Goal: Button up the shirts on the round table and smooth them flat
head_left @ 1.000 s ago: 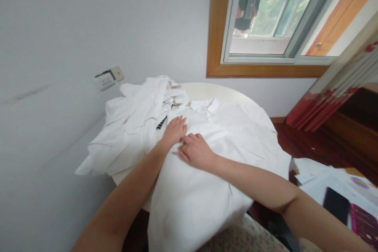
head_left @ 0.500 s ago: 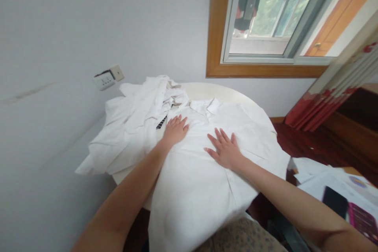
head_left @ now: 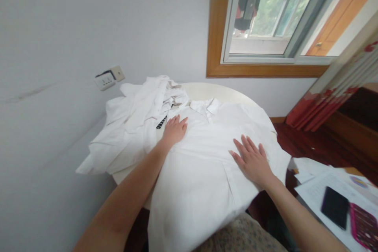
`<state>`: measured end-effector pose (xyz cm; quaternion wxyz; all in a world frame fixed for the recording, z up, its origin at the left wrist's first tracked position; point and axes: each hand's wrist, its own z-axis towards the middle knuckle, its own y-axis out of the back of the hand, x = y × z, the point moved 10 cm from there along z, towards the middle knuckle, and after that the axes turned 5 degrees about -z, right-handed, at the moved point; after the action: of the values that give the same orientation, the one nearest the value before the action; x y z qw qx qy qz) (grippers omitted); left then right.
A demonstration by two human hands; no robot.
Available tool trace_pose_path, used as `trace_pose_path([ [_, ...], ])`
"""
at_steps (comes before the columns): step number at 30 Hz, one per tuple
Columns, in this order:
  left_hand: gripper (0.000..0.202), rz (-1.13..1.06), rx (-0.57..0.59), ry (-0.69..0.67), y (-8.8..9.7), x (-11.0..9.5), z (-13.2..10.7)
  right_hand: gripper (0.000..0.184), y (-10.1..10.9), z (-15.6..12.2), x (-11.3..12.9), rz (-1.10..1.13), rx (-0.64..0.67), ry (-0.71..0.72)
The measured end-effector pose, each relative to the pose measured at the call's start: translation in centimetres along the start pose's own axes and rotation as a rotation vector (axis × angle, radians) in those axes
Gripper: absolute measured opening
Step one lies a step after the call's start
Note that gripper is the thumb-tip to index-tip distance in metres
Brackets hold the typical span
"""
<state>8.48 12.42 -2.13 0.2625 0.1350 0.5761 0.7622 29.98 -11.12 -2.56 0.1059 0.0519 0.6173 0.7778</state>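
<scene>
A white collared shirt [head_left: 201,181] lies spread over a round table, its collar toward the wall and its lower part hanging over the near edge. My left hand [head_left: 175,130] rests flat on the shirt's left side below the collar, fingers stretched out. On the right side of the shirt, my right hand [head_left: 251,161] lies palm down with fingers apart. Neither hand grips the cloth. Left of the shirt is a crumpled pile of white clothes [head_left: 132,118], and a black-and-white striped strip [head_left: 161,122] shows between the two.
The pale table [head_left: 218,88] stands against the wall, below a wood-framed window [head_left: 265,70]. A wall socket [head_left: 105,80] is at left. Papers [head_left: 313,181], a black phone [head_left: 335,208] and a pink-edged object [head_left: 364,226] lie at lower right. A curtain [head_left: 321,102] hangs at right.
My right hand has slid to the right across the shirt, away from its middle. My left hand has stayed in nearly the same place.
</scene>
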Motion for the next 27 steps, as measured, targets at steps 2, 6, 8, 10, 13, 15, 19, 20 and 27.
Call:
trace_pose_path([
  [2, 0.046, 0.001, -0.002, -0.001, 0.0, 0.0, 0.0, 0.06, 0.0, -0.6, -0.9, -0.011, -0.017, -0.017],
  [6, 0.047, -0.006, 0.0, 0.002, -0.1, 0.0, 0.0, 0.059, -0.2, -1.9, -2.1, -0.039, -0.02, -0.063],
  [8, 0.047, -0.007, -0.001, 0.004, -0.1, 0.1, 0.1, 0.057, 0.1, -2.0, -2.5, -0.056, -0.007, -0.091],
  [10, 0.047, 0.0, -0.006, 0.008, -0.2, 0.2, 0.2, 0.052, 0.9, -1.2, -2.0, -0.069, -0.007, -0.083],
  [13, 0.048, 0.02, -0.023, 0.009, -0.2, 0.3, 0.2, 0.05, 2.9, 1.9, 1.6, -0.04, -0.051, 0.077],
  [15, 0.047, 0.029, -0.034, 0.003, -0.1, 0.2, 0.2, 0.05, 3.7, 4.8, 5.6, 0.025, -0.059, 0.253],
  [19, 0.047, 0.037, -0.056, -0.026, 0.2, 0.0, 0.1, 0.052, 2.6, 9.3, 13.5, 0.138, -0.035, 0.536],
  [20, 0.047, 0.037, -0.062, -0.034, 0.3, -0.1, 0.0, 0.053, 1.9, 9.9, 15.0, 0.162, -0.022, 0.584],
  [27, 0.045, 0.027, -0.094, -0.055, 0.7, 0.1, -0.1, 0.061, -0.9, 11.3, 16.2, 0.222, 0.005, 0.471],
])
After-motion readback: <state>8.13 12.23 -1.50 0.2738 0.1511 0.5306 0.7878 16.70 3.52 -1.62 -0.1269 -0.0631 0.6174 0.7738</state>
